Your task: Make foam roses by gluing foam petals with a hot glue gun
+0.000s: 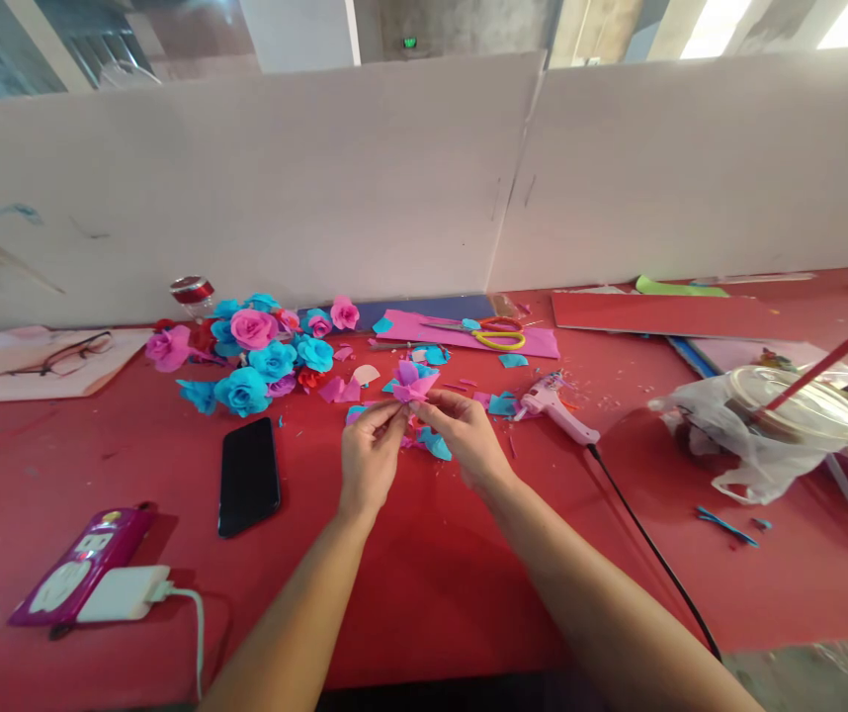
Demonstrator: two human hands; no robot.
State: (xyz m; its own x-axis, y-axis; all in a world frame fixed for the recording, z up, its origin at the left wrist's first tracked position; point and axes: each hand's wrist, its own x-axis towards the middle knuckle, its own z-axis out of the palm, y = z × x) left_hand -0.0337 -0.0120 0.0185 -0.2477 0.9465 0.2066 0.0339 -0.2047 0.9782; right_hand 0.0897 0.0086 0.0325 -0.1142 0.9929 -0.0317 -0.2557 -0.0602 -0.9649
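Observation:
A pink paper flower (414, 381) with pointed petals is pinched at its base between my two hands, in the middle of the head view. My left hand (374, 450) grips it from the left with thumb and fingers together. From the right, my right hand (466, 435) closes its fingertips on the same flower. Blue and pink paper scraps (435, 444) lie under and around both hands. To the right rests a pink hot glue gun (558, 409). Yellow-handled scissors (498, 339) lie beyond the hands on a pink paper sheet (539, 344).
Finished blue and pink paper flowers (272, 361) cluster at the left, near a black phone (249, 477). A purple power strip (90, 569) holds a white charger (124, 593). At the right stands a lidded cup (802, 403) in a plastic bag. A white partition (246, 188) borders the back.

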